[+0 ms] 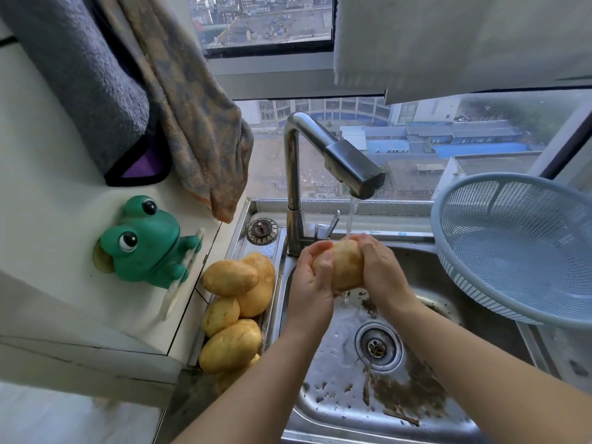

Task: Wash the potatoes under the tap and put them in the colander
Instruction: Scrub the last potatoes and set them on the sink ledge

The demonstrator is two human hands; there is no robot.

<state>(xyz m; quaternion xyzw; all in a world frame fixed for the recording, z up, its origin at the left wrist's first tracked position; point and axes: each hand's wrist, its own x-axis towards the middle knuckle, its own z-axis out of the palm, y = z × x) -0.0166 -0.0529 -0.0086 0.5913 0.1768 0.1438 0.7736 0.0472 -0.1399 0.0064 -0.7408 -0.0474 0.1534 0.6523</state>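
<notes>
Two bare forearms reach in over a steel sink [336, 408], its wet basin strewn with brown grit and peel-like scraps around the round drain [378, 346]. To the left stands a white tiled ledge with a green frog [144, 241] holder stuck to its side. Behind the basin rises a chrome tap [339, 155], running a thin stream. Higher up hang a grey towel [80, 75] and a brown patterned cloth [198, 116], and beyond them a window [448, 139] looks down on rooftops.

On the sink's left rim lies a pile of potatoes [237, 302] – yellow-skinned, oval, dull with dirt, stacked against one another. One more potato [344, 267] is held over the basin right under the stream, its skin wet and pale gold. The left hand [312, 277] cups it from the left with the thumb across its front, and the right hand [381, 270] curls round its other side – both closed firmly on it. A pale blue colander [519, 248] sits tilted at the sink's right edge, near the hands but apart from them.
</notes>
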